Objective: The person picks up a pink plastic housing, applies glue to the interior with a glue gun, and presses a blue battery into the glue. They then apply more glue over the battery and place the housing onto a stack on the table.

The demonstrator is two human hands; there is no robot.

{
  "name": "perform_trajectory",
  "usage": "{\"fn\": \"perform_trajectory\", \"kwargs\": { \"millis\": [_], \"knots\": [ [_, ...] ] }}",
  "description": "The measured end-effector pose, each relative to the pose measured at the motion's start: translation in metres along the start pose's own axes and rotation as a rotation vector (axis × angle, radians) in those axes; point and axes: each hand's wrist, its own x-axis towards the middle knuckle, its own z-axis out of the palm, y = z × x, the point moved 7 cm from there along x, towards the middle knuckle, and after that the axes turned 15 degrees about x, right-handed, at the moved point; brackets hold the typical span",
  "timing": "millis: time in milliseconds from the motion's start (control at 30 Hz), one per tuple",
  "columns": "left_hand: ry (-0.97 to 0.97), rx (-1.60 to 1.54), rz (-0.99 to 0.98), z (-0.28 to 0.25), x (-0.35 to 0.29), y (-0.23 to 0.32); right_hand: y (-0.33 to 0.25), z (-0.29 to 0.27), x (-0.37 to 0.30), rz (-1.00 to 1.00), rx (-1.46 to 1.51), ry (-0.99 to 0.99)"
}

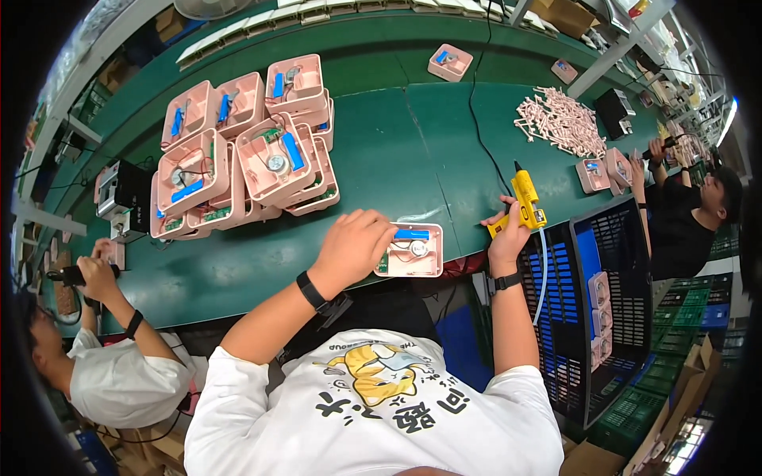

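My right hand point(506, 242) is closed round the handle of a yellow hot glue gun point(525, 194), its dark nozzle pointing up and a pale glue stick point(543, 278) trailing from its back. Beside it, at the table's near edge, lies a small pink plastic housing point(432, 267). Inside sit a blue cylindrical battery point(413, 235), a round silver part point(418, 249), thin wires and a green circuit board point(382, 262). My left hand point(355, 244) grips the housing's left side, with its curled fingertips at the battery's left end. The glue gun is apart from the housing.
Stacked pink housings point(230, 170) fill the table's left part. A heap of small pink parts point(559, 121) lies far right, past the black cord point(474, 103). A dark crate point(611, 317) stands at my right. Co-workers work at left point(127, 373) and right point(686, 222).
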Motion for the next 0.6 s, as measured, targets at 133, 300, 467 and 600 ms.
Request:
{"fn": "perform_trajectory", "kwargs": {
  "millis": [133, 300, 467, 600],
  "knots": [
    [0.019, 0.174, 0.132, -0.003, 0.026, 0.015, -0.005, 0.004, -0.003, 0.039, -0.025, -0.025],
    [-0.191, 0.250, 0.130, 0.004, 0.050, 0.024, -0.019, 0.021, -0.025, 0.087, -0.004, -0.112],
    [-0.223, 0.295, 0.154, 0.013, 0.056, 0.031, -0.036, 0.027, -0.056, 0.112, 0.079, -0.184],
    [-0.295, 0.357, 0.154, 0.026, 0.056, 0.035, -0.046, 0.030, -0.071, 0.142, 0.154, -0.186]
  ]
}}
